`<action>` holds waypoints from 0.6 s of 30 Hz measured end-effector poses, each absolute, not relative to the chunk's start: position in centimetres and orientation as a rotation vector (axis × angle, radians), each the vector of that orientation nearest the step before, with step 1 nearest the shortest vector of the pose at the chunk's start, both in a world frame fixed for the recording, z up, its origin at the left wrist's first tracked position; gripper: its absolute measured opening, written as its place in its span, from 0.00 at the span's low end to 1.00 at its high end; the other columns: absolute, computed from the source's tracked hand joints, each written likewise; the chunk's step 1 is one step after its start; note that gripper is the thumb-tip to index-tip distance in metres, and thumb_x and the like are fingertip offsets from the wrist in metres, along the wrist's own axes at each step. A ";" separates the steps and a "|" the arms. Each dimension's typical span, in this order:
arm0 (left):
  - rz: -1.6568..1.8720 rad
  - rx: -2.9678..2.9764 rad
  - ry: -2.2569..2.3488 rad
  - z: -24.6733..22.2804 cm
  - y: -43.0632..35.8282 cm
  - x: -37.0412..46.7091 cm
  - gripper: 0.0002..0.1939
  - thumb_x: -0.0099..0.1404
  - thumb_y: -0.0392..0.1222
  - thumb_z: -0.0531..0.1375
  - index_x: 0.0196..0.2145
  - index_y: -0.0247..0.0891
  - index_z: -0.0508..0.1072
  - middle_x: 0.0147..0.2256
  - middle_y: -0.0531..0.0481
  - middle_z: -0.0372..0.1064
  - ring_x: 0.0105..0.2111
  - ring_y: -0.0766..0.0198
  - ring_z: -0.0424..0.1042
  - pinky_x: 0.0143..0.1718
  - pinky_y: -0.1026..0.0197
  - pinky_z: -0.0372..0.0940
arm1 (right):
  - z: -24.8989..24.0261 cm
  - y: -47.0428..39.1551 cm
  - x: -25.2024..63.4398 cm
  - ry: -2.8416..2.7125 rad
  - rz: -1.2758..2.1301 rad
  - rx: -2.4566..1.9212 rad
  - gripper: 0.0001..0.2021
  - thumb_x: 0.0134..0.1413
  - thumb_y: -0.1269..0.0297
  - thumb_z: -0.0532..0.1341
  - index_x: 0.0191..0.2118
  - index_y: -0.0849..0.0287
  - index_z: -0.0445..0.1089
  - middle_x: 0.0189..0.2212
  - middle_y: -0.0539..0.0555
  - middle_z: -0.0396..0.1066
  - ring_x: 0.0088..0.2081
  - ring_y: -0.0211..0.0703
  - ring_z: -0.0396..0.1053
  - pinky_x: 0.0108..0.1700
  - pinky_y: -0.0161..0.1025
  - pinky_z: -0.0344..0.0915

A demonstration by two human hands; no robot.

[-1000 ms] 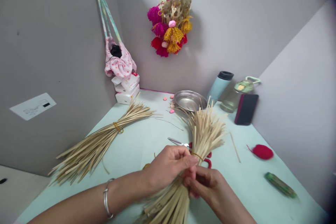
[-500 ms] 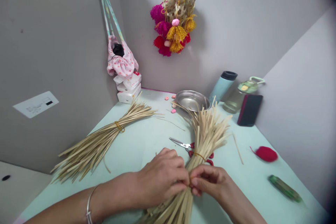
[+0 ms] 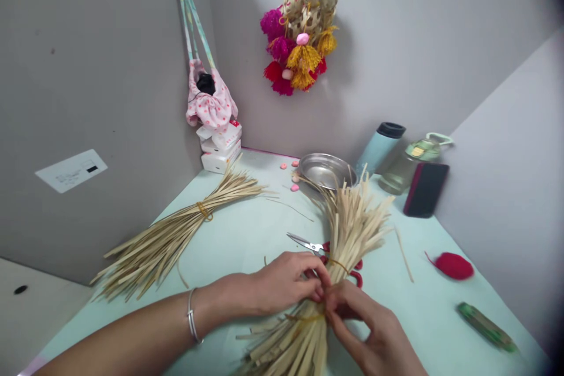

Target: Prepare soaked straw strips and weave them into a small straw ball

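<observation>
A bundle of pale flat strips point(image 3: 352, 220) lies in front of me, with a yellow-brown band round its middle. A second yellow band point(image 3: 306, 318) shows lower on the same bundle. My left hand point(image 3: 286, 282) rests on the bundle's left side, its fingers bent and pinched close to the strips. From the right, my right hand point(image 3: 370, 323) meets it, thumb and fingers closed at the bundle between the two bands. What the fingertips pinch is too small to make out. Red-handled scissors point(image 3: 311, 244) lie partly under the bundle.
Another tied bundle point(image 3: 176, 232) lies left. Behind are a steel bowl point(image 3: 326, 171), pink beads point(image 3: 295, 187), a blue tumbler point(image 3: 379, 148), a green bottle point(image 3: 399, 173) and a phone point(image 3: 426, 190). Red yarn point(image 3: 455, 266) and a green object point(image 3: 487, 326) lie right.
My hands have moved from the lower tie toward the upper band, and the lower band is now uncovered. My left wrist has shifted right. The whole view has shifted slightly.
</observation>
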State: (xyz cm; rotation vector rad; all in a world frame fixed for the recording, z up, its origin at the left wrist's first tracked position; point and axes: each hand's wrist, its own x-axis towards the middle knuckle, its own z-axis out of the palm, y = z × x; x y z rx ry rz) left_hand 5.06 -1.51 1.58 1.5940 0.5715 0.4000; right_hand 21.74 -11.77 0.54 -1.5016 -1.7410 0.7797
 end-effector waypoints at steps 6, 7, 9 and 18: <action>0.488 1.789 0.507 0.6 -1.1 5.2 0.09 0.57 0.31 0.62 0.35 0.37 0.81 0.38 0.49 0.74 0.40 0.62 0.72 0.46 0.61 0.66 | -3.1 -13.0 22.8 -2.035 -0.148 -1.307 0.16 0.66 0.73 0.51 0.52 0.54 0.72 0.42 0.59 0.79 0.42 0.44 0.78 0.43 0.37 0.72; 0.484 1.781 0.490 0.5 -1.0 5.2 0.09 0.58 0.32 0.63 0.36 0.37 0.81 0.38 0.49 0.75 0.40 0.62 0.72 0.47 0.61 0.66 | -3.6 -13.2 23.0 -2.041 -0.178 -1.295 0.18 0.66 0.73 0.50 0.54 0.54 0.70 0.43 0.60 0.79 0.43 0.46 0.77 0.43 0.38 0.72; 0.486 1.762 0.461 0.3 -0.8 5.2 0.07 0.58 0.35 0.64 0.35 0.38 0.81 0.39 0.48 0.75 0.42 0.61 0.72 0.49 0.61 0.65 | -4.1 -13.3 23.2 -2.032 -0.181 -1.302 0.19 0.67 0.73 0.49 0.58 0.55 0.68 0.43 0.60 0.78 0.43 0.46 0.77 0.43 0.39 0.73; 0.540 1.713 0.451 0.3 -0.5 5.2 0.01 0.55 0.34 0.67 0.27 0.35 0.78 0.41 0.46 0.75 0.42 0.61 0.72 0.47 0.60 0.65 | -2.4 -13.1 22.4 -1.808 0.140 -1.618 0.13 0.66 0.61 0.54 0.43 0.47 0.77 0.35 0.52 0.81 0.33 0.42 0.79 0.33 0.30 0.74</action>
